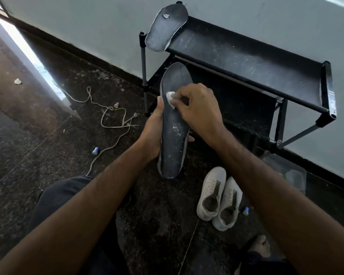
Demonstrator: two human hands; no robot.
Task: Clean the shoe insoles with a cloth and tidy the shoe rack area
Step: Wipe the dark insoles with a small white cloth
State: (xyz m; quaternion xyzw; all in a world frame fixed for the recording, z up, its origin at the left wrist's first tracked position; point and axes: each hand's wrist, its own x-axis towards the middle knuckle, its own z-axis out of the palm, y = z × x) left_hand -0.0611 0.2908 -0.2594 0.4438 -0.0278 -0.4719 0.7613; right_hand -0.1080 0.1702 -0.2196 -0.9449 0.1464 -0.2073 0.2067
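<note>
White cloth (170,98) is being pinched tight in the right hand's (197,110) grip and pressed on the upper part of the insole (175,124), which the left hand (153,132) is clasping from beneath, upright above the floor. Pale specks are showing lower down (probably the next patch to rub), so firm strokes toward the heel, with the left hand bracing, should work best. Another insole (167,26) is lying on the rack (246,62). Left fingers are mostly hidden behind the insole.
</note>
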